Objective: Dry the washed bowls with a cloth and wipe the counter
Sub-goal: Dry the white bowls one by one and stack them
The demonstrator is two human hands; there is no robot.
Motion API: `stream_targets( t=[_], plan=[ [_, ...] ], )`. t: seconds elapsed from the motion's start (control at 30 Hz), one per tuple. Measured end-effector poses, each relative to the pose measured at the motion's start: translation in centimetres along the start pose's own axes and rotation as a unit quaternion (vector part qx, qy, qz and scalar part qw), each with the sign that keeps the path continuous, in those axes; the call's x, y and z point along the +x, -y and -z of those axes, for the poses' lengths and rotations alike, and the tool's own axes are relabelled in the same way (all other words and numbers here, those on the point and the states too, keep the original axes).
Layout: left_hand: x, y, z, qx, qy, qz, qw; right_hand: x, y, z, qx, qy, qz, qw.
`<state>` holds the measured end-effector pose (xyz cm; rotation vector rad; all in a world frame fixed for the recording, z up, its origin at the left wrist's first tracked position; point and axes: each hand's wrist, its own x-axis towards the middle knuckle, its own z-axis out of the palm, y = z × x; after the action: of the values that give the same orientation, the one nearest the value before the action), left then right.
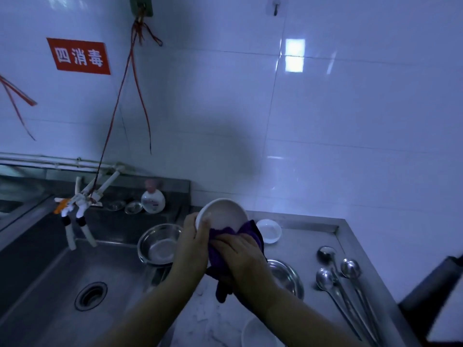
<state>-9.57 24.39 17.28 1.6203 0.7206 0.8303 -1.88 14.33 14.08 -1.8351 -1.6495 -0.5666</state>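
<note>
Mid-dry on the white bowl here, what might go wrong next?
1. The left hand grips the white bowl by its rim only, tilted in the air above the sink edge; a firm push from the cloth might slip it loose.
2. The cloth's tail hangs close over the steel plate and may brush it.
3. The spoons lie near the right elbow and might get knocked.

My left hand [194,242] grips the white bowl [223,214]; my right hand [241,256] presses the purple cloth [218,249] against it.
</note>
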Motion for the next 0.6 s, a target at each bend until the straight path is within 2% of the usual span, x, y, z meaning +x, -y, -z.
stream_targets(
  t=[0.1, 0.17, 0.27, 0.37, 0.43, 0.5, 0.6],
  plan=[
    [0.5, -0.9, -0.2, -0.046, 0.023, -0.002, 0.999, 0.2, 1.2, -0.3, 0.013, -0.049, -0.011, 0.999],
    [0.9, -1.4, 0.1, -0.059, 0.049, -0.01, 0.997, 0.0, 0.7, -0.2, -0.013, -0.046, 0.02, 0.999],
    [1.3, -1.6, 1.0, -0.043, 0.088, -0.035, 0.995, -0.3, -2.1, 1.0, -0.092, -0.029, 0.139, 0.986],
    [1.9, -2.0, 1.8, 0.014, 0.148, -0.039, 0.988, 0.3, -5.0, 3.1, -0.142, -0.024, 0.265, 0.953],
    [2.4, -2.6, 2.0, 0.028, 0.182, -0.028, 0.982, 0.8, -6.2, 3.8, -0.169, -0.025, 0.311, 0.935],
    [2.7, -3.1, 2.0, 0.013, 0.175, -0.031, 0.984, 1.3, -6.1, 3.7, -0.18, -0.047, 0.296, 0.937],
    [2.8, -3.2, 1.5, 0.014, 0.122, -0.055, 0.991, 0.9, -4.2, 2.3, -0.196, -0.066, 0.209, 0.956]
  ],
)
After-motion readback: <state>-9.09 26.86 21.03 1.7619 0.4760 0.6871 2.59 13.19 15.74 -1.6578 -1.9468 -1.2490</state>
